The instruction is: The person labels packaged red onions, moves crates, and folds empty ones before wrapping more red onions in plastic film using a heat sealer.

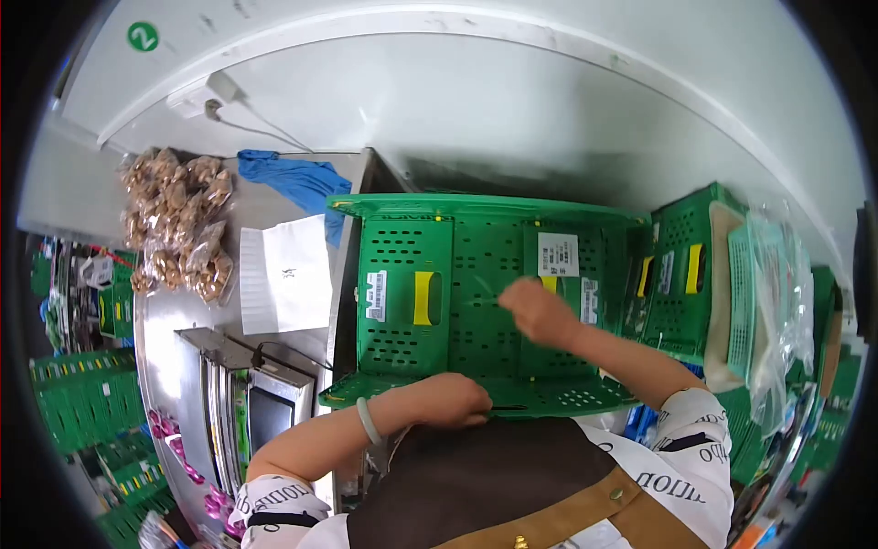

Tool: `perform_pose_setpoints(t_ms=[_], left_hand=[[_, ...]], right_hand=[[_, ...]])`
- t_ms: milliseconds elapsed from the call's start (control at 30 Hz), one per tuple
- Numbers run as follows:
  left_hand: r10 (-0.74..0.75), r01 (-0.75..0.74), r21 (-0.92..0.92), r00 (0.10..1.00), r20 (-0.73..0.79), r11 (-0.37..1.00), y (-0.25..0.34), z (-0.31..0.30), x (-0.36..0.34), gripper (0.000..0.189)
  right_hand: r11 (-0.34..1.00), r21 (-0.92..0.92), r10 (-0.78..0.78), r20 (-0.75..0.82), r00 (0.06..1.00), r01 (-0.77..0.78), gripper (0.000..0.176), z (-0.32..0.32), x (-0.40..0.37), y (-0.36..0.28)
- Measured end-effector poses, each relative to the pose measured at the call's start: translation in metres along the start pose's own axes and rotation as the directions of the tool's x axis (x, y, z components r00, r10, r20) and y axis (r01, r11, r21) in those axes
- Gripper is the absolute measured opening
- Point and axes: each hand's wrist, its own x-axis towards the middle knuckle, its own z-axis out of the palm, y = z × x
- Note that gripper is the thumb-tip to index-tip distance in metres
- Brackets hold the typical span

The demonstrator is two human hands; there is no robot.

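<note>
Head view: a white wall (512, 101) backs the metal table (165, 316) and crate (485, 242).

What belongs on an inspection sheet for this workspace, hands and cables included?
Surface: shiny grey metal table on the left.
Job's things: green perforated plastic crate with yellow strips, showing a white paper label.
Clutter: clear plastic bags of brown pieces, white paper sheet and crumpled blue cloth on the table.
Hands: left hand at the crate's near rim; right hand over its interior; whether either grips anything is unclear.
Cables: white cables by the white wall plug.
Surroundings: white wall beyond; stacked green plastic crates to the left.
</note>
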Motion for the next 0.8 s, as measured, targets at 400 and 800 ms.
perform_pose_setpoints(t_ms=[400,800], left_hand=[[0.059,-0.12,0.696,0.992,0.112,0.708,-0.144,0.045,0.046,0.026],[-0.107,0.326,0.543,0.912,-0.396,0.774,-0.086,-0.084,-0.137,0.018]], right_hand=[[0.976,-0.159,0.039,0.799,0.6,0.148,0.013,0.082,-0.062,-0.03],[0.629,-0.598,0.737,0.257,0.625,-0.496,0.013,-0.058,-0.153,0.0]])
